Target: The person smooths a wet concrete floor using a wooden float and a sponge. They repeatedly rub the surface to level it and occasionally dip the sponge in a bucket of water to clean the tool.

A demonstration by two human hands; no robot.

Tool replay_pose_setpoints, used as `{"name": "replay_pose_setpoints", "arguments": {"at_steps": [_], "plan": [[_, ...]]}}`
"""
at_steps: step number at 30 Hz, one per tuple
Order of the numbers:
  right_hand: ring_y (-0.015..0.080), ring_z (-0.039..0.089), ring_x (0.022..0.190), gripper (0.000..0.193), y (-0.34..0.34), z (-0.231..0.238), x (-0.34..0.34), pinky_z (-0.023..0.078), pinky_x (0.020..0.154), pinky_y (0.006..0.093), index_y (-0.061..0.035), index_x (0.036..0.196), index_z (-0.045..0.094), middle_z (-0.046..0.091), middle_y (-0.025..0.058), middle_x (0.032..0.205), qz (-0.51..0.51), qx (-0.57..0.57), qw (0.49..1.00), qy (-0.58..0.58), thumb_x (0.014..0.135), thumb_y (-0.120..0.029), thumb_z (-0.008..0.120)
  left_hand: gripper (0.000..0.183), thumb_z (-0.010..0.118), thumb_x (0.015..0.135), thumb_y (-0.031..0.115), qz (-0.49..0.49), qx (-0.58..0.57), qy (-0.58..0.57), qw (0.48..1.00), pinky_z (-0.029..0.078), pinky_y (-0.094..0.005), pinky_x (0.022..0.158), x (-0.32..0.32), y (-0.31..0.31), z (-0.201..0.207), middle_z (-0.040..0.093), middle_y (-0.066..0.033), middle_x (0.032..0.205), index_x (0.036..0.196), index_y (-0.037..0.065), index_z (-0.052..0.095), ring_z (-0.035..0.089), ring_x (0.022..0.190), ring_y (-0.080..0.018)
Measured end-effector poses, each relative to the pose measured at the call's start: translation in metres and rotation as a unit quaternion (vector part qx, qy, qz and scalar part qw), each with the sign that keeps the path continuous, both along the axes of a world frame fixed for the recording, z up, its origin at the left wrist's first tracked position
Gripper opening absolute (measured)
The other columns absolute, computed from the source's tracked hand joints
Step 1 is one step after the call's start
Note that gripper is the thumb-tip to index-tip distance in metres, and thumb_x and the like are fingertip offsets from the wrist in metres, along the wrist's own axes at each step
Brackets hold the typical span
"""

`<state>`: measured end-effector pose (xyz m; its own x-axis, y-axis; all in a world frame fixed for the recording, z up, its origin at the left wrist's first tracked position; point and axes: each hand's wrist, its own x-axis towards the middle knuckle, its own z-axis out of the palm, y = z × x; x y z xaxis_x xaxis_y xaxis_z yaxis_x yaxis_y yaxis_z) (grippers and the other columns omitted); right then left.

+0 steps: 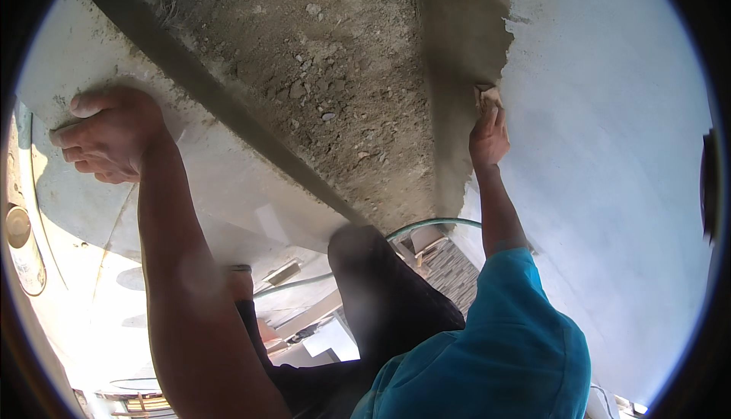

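Note:
My right hand is closed on a small tan crumpled pad; I cannot tell whether it is sponge, cloth or paper. The pad is against a damp grey-brown mortar band, beside its ragged edge on the white wall. On the left, my left hand rests on a pale, smooth ledge. Its fingers are bent and slightly apart, the thumb is out to one side, and nothing shows in it. Between the two sides lies a trough of dry soil with small stones.
A dark mortar strip edges the ledge along the soil. My raised knee is at the near end of the trough. A green hose curves behind it. A bucket-like round container is at the far left. Patterned grey tiles show below.

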<state>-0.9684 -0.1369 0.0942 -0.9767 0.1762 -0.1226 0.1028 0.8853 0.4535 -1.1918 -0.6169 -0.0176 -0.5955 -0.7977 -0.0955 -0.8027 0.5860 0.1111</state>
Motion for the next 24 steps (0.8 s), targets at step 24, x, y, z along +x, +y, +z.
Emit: {"name": "replay_pose_setpoints", "arguments": {"at_steps": [24], "plan": [[0.0339, 0.068, 0.089, 0.038, -0.014, -0.067, -0.081, 0.058, 0.068, 0.0467, -0.0144, 0.128, 0.05, 0.059, 0.0108, 0.113, -0.09, -0.025, 0.994, -0.062, 0.091, -0.014, 0.059, 0.059, 0.025, 0.1, 0.044, -0.014, -0.007, 0.011, 1.0, 0.042, -0.0538, 0.096, 0.002, -0.002, -0.004, 0.052, -0.0255, 0.118, 0.122, -0.008, 0.044, 0.052, 0.115, -0.0374]]}}
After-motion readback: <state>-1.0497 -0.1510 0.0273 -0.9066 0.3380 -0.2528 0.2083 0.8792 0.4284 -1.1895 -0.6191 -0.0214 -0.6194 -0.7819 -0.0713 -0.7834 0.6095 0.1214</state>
